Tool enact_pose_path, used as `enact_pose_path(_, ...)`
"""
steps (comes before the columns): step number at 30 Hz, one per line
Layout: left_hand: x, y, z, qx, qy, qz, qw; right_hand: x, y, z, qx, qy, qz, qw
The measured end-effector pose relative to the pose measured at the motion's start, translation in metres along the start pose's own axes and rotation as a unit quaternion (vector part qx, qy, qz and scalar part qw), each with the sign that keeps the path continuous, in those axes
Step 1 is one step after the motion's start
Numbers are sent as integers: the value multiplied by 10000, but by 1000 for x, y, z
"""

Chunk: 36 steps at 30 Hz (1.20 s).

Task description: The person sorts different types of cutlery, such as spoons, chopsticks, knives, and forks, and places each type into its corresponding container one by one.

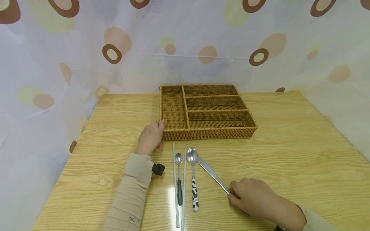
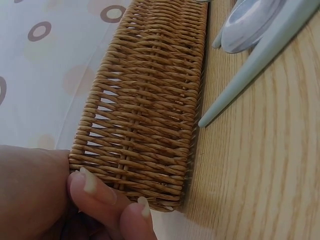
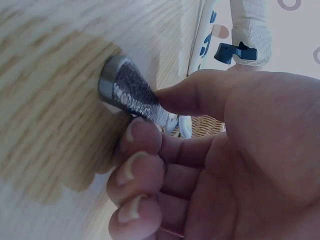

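Observation:
My left hand (image 1: 150, 137) grips the near left corner of a wicker cutlery tray (image 1: 208, 134); the left wrist view shows fingertips (image 2: 95, 192) curled at the end of its woven wall (image 2: 140, 100). Low on the right, my right hand (image 1: 255, 196) pinches the handle of a silver table knife (image 1: 212, 174). Its textured handle end (image 3: 132, 87) sticks out between thumb and fingers in the right wrist view. The knife slants up and left, its blade tip beside the bowl of a spoon with a black-and-white spotted handle (image 1: 195, 192).
Left of the spotted spoon lie a small black-handled spoon (image 1: 179, 189) and two pale green chopsticks (image 1: 175, 186), one on each side of it. The tray has one long compartment at left and three crosswise ones. A patterned cloth (image 1: 185, 41) hangs behind the wooden table (image 1: 289, 144).

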<state>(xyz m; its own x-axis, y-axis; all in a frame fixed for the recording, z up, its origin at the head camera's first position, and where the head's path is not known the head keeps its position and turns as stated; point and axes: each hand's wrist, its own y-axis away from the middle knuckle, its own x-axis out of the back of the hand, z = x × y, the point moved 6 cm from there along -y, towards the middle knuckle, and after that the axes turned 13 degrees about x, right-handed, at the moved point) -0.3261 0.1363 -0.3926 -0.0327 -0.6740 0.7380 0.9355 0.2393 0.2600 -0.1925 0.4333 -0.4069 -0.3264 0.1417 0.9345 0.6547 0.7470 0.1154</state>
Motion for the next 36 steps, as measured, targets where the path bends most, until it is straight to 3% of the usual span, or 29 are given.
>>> enact_pose_path(5, -1, 0, -2, 54, -16, -3, 10000, 3, 4, -1, -2, 575, 341, 9978)
enact_pose_path(9, -1, 0, -2, 54, -10, -5, 10000, 4, 7, 0, -276, 1105, 541, 9920)
enact_pose_path(15, 0, 1, 0, 17, -20, 8, 10000, 2, 10, 3, -539, 1625, 482, 9841)
enact_pose_path(21, 1, 1, 1, 36, -6, -1, 10000, 3, 14, 7, -458, 2039, 449, 9769)
enact_pose_path(30, 0, 0, 1, 53, -23, -21, 10000, 1, 18, 15, -350, 2209, 521, 9733)
enact_pose_path(36, 0, 0, 1, 0, -64, -4, 10000, 2, 20, 20, -398, 1946, 563, 9785)
